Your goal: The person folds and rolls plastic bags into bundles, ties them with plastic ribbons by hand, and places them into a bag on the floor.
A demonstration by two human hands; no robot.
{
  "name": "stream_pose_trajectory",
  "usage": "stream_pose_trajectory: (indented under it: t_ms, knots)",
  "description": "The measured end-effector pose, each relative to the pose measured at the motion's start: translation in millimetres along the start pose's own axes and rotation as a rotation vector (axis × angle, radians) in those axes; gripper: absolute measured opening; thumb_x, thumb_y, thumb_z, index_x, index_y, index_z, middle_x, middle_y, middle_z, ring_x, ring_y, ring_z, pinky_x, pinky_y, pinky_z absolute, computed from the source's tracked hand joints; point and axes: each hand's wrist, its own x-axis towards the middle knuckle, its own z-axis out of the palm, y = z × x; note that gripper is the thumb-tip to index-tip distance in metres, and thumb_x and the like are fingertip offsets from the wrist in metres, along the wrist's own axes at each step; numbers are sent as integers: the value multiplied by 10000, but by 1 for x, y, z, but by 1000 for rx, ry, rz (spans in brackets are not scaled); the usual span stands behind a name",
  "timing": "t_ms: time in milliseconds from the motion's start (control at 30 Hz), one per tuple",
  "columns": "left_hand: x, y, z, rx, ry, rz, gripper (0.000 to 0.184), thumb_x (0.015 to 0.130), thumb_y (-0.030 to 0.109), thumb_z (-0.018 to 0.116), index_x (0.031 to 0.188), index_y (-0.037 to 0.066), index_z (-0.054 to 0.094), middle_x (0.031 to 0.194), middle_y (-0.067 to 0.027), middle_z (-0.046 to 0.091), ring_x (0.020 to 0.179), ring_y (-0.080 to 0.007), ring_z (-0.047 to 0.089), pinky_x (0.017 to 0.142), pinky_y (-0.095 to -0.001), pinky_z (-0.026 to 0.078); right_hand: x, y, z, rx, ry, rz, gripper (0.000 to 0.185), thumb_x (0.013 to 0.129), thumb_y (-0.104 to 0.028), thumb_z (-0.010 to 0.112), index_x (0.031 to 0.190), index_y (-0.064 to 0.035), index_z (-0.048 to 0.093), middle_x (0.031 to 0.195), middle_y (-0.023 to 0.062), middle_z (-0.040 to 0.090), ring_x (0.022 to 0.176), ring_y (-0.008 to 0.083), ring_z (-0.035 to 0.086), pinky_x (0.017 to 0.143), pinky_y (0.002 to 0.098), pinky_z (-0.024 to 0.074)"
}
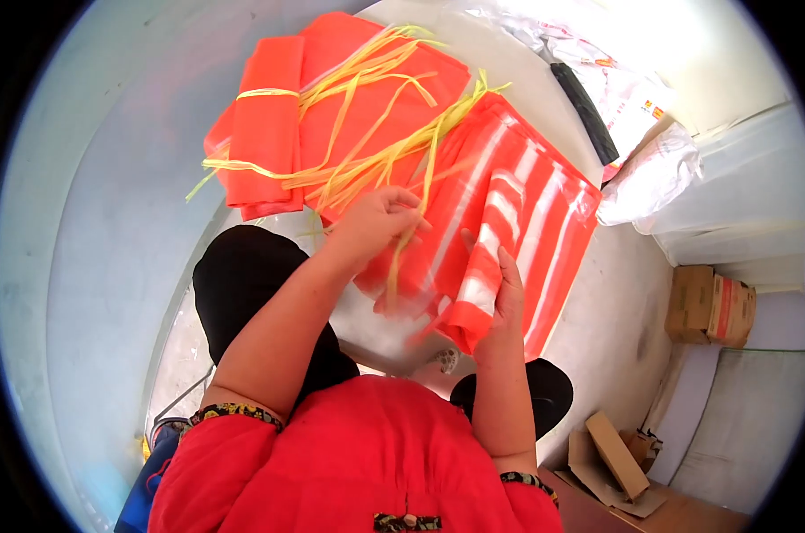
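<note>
My left hand (382, 222) is pinched round a yellow strip (431, 169) that hangs down below it, partly blurred. My right hand (509, 293) grips a folded orange and white striped sheet (487, 258) from its right side. Behind that fold more striped orange sheets (553, 231) lie fanned out. Several loose yellow strips (367, 71) spread over the plain orange sheets (331, 35). A folded orange bundle (269, 124) at the upper left has a yellow strip tied round it.
A dark roll (584, 114) and white plastic bags (655, 173) lie at the upper right. A cardboard box (709, 306) stands at the right, and flattened cardboard (615, 457) lies at the lower right. My knees are under the sheets' near edge.
</note>
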Motion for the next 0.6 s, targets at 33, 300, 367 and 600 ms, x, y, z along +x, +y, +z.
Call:
stream_pose_trajectory:
  t_ms: [33,300,367,600]
  knots:
    - [0,-4,9,89,-26,24,244,994,147,648,1170,-21,625,969,-101,746,854,-150,700,760,-287,555,9,0,-9,68,3,0,470,1025,-296,605,1403,-17,575,1313,128,697,1154,264,665,968,440,572]
    - [3,-29,65,654,-235,239,280,975,220,658,1187,39,692,1036,-199,742,959,-337,734,843,-401,552,32,-7,-59,41,-89,-6,398,1030,-215,608,1360,6,582,1287,154,682,1150,287,680,1001,441,568]
    - [11,-33,70,614,-223,208,303,988,239,643,1199,26,687,1066,-199,739,1002,-335,726,865,-401,550,37,-9,-76,-103,-77,-113,406,1021,-190,618,1370,12,575,1301,147,674,1161,281,674,1004,441,565]
    - [33,-62,90,9,-168,99,510,948,201,681,1376,-35,537,1224,-184,690,1152,-260,670,946,-389,538,37,-20,-75,-221,-12,-159,465,977,-157,698,1391,-5,548,1289,163,669,1133,286,693,957,444,604]
